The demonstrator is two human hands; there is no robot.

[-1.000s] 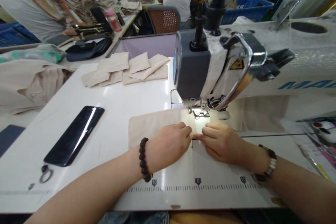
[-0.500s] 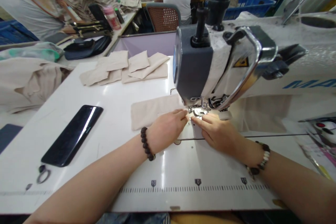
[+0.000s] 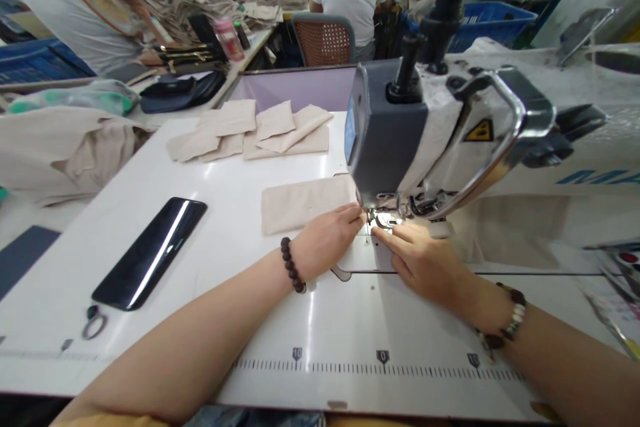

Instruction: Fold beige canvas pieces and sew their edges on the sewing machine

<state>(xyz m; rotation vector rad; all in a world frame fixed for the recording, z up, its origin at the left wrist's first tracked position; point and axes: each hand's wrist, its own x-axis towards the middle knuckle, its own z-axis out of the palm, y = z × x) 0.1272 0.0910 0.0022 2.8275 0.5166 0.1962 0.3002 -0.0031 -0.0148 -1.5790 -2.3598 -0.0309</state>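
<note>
A beige cloth piece (image 3: pixel 305 203) lies flat on the white table, its right end under the presser foot (image 3: pixel 383 217) of the sewing machine (image 3: pixel 400 133). My left hand (image 3: pixel 327 240) rests on the cloth's near right corner, fingers together and pressed down close to the foot. Opposite it, my right hand (image 3: pixel 425 260) has its fingertips laid just in front of the needle, nearly touching the left fingers. Both wrists wear bead bracelets.
A black phone (image 3: pixel 150 252) lies at the left, with a small ring (image 3: pixel 93 325) near the front edge. Several sewn beige pieces (image 3: pixel 255 130) are piled at the table's back. A ruler strip (image 3: pixel 380 365) runs along the front. People work at tables behind.
The cloth has fed away from me under the presser foot, and both hands have followed it forward up to the needle. The view has shifted slightly.
</note>
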